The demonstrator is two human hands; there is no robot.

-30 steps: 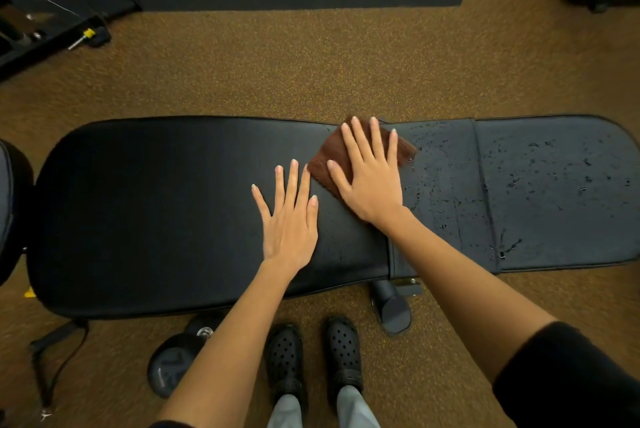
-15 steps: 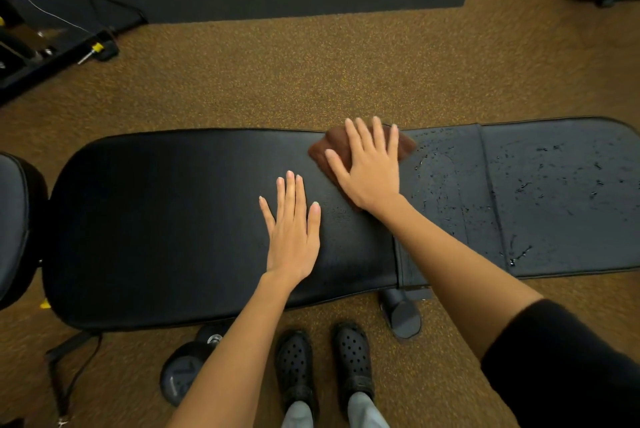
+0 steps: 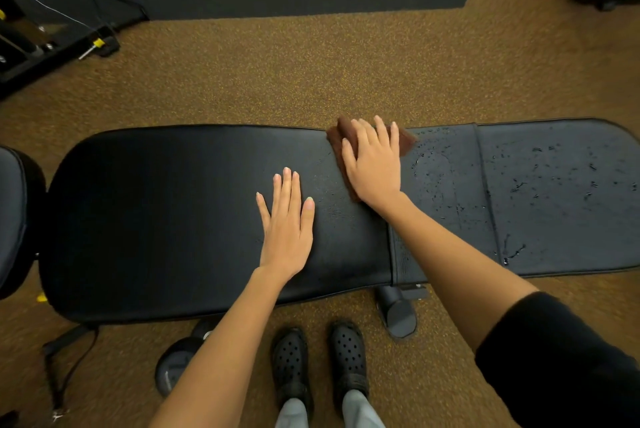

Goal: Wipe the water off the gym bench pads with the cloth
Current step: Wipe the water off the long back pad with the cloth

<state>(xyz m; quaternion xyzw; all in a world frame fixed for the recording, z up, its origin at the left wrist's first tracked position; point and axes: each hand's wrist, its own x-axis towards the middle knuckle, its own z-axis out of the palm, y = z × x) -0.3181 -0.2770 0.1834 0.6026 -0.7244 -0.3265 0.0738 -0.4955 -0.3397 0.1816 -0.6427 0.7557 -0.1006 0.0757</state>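
While left hand [image 3: 286, 219] rests, right hand [image 3: 374, 161] presses cloth [image 3: 406, 140].

We see the long black padded vinyl gym bench pad [image 3: 173, 219] lying flat, dry under our left hand [image 3: 285, 230]. The crumpled brown cloth [image 3: 341, 136] sits under our right hand [image 3: 374, 164] at the pad's far edge. Right of that hand, the shorter black seat pad [image 3: 561, 192] carries water droplets.
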